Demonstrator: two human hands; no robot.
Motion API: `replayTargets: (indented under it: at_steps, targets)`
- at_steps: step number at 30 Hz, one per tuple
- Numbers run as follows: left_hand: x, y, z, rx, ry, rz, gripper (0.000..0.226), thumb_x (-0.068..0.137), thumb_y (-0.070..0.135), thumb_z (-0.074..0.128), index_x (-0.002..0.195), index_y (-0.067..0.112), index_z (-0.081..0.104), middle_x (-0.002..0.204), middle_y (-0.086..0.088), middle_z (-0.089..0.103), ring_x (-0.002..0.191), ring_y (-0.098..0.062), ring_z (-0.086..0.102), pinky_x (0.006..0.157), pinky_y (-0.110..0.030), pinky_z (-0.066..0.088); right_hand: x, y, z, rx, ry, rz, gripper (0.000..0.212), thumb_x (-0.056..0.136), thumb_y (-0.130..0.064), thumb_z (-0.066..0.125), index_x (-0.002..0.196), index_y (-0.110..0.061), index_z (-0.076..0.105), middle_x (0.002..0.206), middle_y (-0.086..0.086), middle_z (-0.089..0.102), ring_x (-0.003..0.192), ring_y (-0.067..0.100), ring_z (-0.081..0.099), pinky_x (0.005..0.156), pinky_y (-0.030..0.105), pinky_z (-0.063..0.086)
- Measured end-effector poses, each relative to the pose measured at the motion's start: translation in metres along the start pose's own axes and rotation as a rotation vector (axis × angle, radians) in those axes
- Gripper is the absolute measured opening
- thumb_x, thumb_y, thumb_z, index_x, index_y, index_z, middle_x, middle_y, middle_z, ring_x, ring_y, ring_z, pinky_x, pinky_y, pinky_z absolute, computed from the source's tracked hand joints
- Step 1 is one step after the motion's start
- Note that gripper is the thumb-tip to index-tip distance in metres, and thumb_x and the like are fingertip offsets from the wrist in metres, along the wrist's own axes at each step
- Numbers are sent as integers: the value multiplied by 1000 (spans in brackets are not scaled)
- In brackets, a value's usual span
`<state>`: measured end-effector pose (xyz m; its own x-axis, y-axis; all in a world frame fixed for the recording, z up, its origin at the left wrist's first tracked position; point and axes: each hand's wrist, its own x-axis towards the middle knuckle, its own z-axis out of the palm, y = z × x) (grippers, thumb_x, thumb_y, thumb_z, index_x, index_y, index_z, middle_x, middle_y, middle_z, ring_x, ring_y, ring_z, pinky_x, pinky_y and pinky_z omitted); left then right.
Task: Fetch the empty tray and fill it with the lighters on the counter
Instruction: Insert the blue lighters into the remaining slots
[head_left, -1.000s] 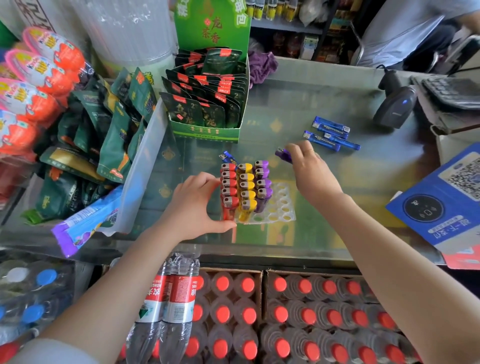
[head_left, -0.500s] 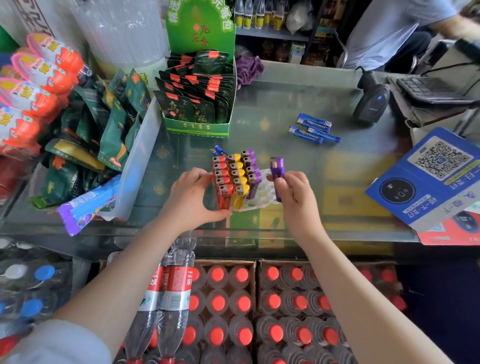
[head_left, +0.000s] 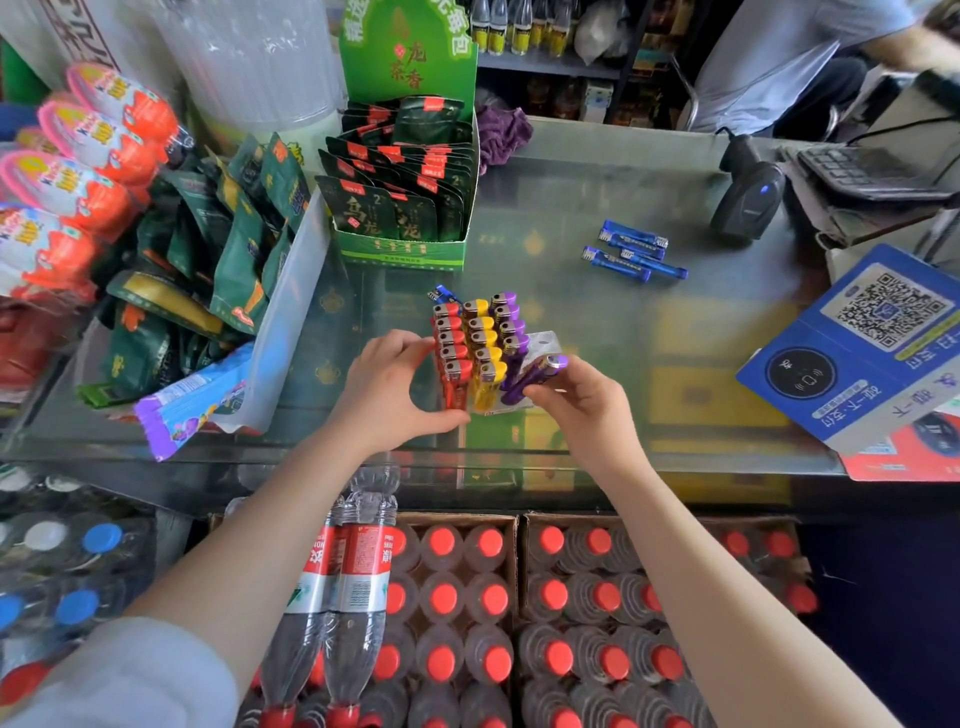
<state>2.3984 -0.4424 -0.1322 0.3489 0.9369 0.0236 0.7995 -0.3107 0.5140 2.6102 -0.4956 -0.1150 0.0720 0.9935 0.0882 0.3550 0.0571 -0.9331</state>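
Fingers (head_left: 535, 391) of right hand (head_left: 582, 410) pinch a purple lighter (head_left: 537, 376), tilted, bottom end down at the purple row, cap end up and right. Left hand (head_left: 387, 395) curls around the near-left side of the tray (head_left: 545, 343), thumb along the near edge, fingertips touching the red lighters (head_left: 451, 353); it grips and steadies the tray. Tray sits mid worktop (head_left: 597, 332), holding red, yellow (head_left: 483, 343) and purple rows upright, right-hand part of tray not yet filled. One blue lighter (head_left: 442, 296) lies just behind the tray; three more blue lighters (head_left: 631, 254) lie well apart to the far right, near the barcode scanner (head_left: 748, 200). Step judged: seating the purple one in its slot. Risks: lighter goes in slanted and misses the hole, so it jams or knocks the neighbouring purple ones over; packed rows could domino if pushed sideways; light plastic tray may slide on the glass if the left hand lets go.
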Motion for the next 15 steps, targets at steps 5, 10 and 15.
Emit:
replayTargets:
  at_steps: [5,10,15]
  targets:
    - [1,-1,0,-6,9,-1,71,56,66,64,114,27,50,117,5,44,111,-15,34,90,-36,26,11,-10,-12,-218,-128,-56,8,79,-4,66,86,-6,68,80,2,71,69,7,61,69,22,47]
    - [1,-2,1,-4,15,1,70,57,64,67,114,28,51,115,6,44,111,-16,34,85,-31,23,14,-20,-9,-477,-222,-215,12,81,-8,65,87,2,63,75,12,64,64,23,51,61,29,38]
    - [2,-2,2,-11,26,1,70,57,65,66,115,28,51,115,6,44,110,-15,34,85,-31,22,5,-17,4,-548,-90,-244,15,81,-11,66,84,2,61,80,11,66,67,29,56,61,36,45]
